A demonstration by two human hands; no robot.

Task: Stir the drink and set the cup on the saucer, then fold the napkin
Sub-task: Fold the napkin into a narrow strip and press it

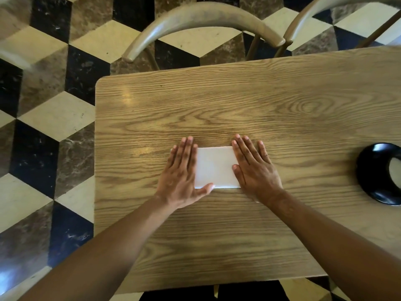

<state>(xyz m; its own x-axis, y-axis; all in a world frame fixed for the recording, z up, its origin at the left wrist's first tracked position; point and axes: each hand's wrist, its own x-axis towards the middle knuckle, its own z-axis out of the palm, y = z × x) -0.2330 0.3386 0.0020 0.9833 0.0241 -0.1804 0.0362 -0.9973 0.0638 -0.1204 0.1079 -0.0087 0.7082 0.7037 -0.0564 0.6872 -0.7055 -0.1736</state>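
Observation:
A white folded napkin [214, 167] lies flat on the wooden table [238, 105], near its middle. My left hand [182, 170] presses flat on the napkin's left end with straight fingers, the thumb along the near edge. On the napkin's right end my right hand [253, 168] lies flat too. At the right edge of the view sits a black saucer [371, 170], cut off by the frame; something pale rests on it, but I cannot tell whether it is the cup.
Two curved wooden chair backs [201, 20] stand behind the table's far edge. The floor [43, 105] to the left has a black, cream and brown cube pattern. The table's left edge runs close to my left arm.

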